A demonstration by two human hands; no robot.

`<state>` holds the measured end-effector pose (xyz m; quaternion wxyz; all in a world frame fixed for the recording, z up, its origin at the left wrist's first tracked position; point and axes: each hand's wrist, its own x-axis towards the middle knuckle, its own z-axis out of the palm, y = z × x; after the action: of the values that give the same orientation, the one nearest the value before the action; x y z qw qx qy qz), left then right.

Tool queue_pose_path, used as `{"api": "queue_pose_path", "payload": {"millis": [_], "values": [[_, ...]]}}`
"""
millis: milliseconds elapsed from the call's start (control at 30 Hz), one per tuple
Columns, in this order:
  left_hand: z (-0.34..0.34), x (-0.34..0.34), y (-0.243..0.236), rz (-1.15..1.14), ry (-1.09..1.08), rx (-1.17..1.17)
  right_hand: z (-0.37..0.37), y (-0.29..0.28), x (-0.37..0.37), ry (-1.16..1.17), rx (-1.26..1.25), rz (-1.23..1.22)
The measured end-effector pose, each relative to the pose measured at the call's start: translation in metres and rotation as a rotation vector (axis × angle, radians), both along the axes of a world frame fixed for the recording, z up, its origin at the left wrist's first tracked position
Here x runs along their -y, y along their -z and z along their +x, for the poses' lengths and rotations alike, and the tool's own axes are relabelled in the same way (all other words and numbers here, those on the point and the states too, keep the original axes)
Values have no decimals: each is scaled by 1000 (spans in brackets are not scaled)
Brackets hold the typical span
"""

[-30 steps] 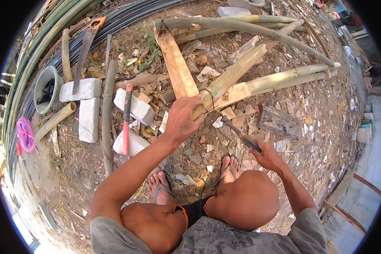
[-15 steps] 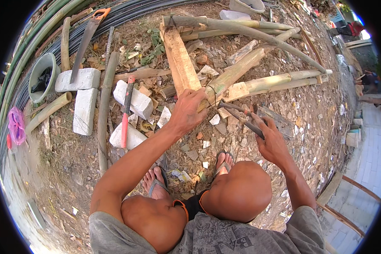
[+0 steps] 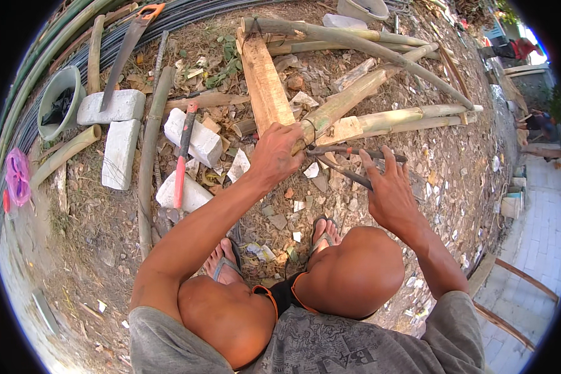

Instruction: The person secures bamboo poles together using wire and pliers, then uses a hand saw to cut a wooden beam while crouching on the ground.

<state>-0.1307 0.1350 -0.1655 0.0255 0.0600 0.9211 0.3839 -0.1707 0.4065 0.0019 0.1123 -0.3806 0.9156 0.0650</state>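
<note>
Dark wire [image 3: 310, 132] is looped around the near end of a bamboo pole [image 3: 343, 106], where it meets a pale wooden plank [image 3: 265, 81]. My left hand [image 3: 278, 153] is closed around this joint, with its fingertips hidden behind the pole's end. In my right hand [image 3: 391, 190] is a pair of long-handled pincers [image 3: 340, 163], its handles spread apart and the hand's fingers between and over them. The pincers' jaws [image 3: 311, 150] are at the wire just below the pole's end; whether they bite on it is too small to tell.
To the left lie a red-handled hammer [image 3: 184, 156], white blocks [image 3: 121, 153], a handsaw [image 3: 121, 59] stood against them and a grey bucket [image 3: 75, 112]. More bamboo poles [image 3: 411, 115] extend right from the joint. Rubble and chips cover the ground. Other people [image 3: 514, 48] are at the far right.
The pincers have swung flatter and moved slightly left, their handles opening wider. My right hand's fingers have spread. My left hand stays on the joint, and the whole view has shifted slightly.
</note>
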Motion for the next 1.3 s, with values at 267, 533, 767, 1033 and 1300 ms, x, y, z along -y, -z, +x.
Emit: {"api": "queue_pose_path", "payload": {"millis": [267, 533, 767, 1033, 1300], "values": [[6, -9, -2, 82, -196, -172, 6, -7, 18, 77, -19, 88], [3, -5, -9, 144, -122, -57, -7, -17, 21, 9, -88, 191], [4, -1, -10, 132, -67, -56, -16, -16, 16, -161, -197, 106], [3, -7, -9, 83, -94, -75, -29, -12, 7, -90, 30, 80], [8, -10, -9, 7, -87, -140, -67, 11, -9, 635, 1144, -55]]}}
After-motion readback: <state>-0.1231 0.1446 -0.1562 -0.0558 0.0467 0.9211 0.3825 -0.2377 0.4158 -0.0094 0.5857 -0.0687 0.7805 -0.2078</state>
